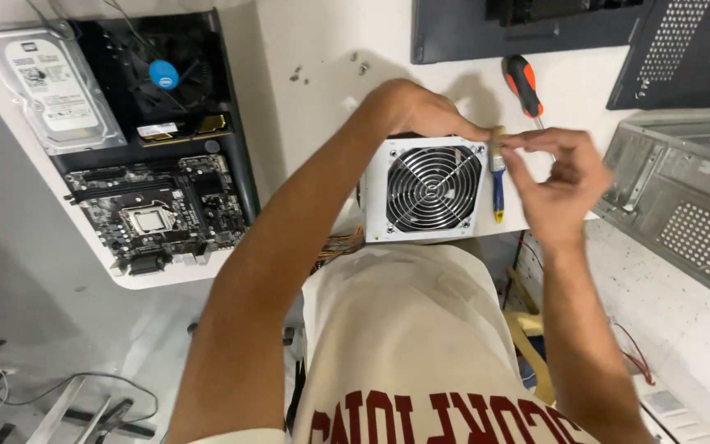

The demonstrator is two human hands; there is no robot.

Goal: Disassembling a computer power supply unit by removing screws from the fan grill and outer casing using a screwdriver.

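- Blue-handled brush (497, 177) is pinched near its bristle end between the right hand (556, 177) and the left hand (421, 111), fingers pressed together.
- Just below the grip sits the grey power supply (425, 189); loosened dust could drop through its fan grille.
- Beyond the grip lies an orange screwdriver (524, 86), likely knocked by an elbow.

Bare forearms; a cream short-sleeved shirt (404, 329) with dark red lettering.

Both hands, left hand (421, 111) and right hand (556, 185), pinch a blue-handled brush (497, 177) beside the grey metal power supply (427, 189) with its round fan grille.
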